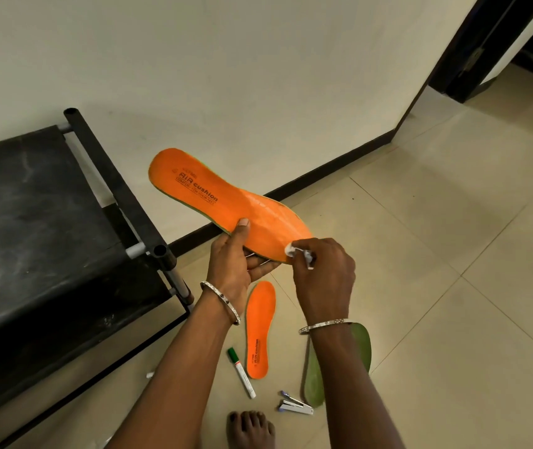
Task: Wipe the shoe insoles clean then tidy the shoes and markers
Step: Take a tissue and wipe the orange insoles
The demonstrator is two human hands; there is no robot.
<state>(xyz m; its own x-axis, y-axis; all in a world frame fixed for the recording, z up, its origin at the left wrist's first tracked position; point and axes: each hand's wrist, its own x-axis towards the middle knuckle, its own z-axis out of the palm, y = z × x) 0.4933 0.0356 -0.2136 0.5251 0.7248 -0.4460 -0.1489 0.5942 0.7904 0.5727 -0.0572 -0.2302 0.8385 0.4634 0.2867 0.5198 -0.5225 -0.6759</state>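
Step in hand: you are wiping the forefoot end of the orange insole (pixel 213 196), which you hold up above the tiled floor (pixel 452 254) with its printed face toward you
Left hand: your left hand (pixel 236 254) grips the insole at its waist, thumb flat on the top face, fingers curled underneath
Right hand: your right hand (pixel 323 277) pinches a small white wad (pixel 291 249) between thumb and fingertips and presses it on the insole's near edge
Pale patch: a whitish smear runs along the forefoot, and it looks like the part needing the work
How to wipe: short strokes from the middle out to the edge should serve best; back the foam with your left fingers right under the wad so it can't flex away
Wad care: it is small, so turn it to a fresh face as it soils
Waiting below: a second orange insole (pixel 260 328) lies face up under your hands, and a green-faced insole (pixel 362 345) sits partly hidden by your right forearm
Markers: one green-capped marker (pixel 241 372) lies beside the second insole, with a stapler (pixel 295 406) near it
Shoes: none in view
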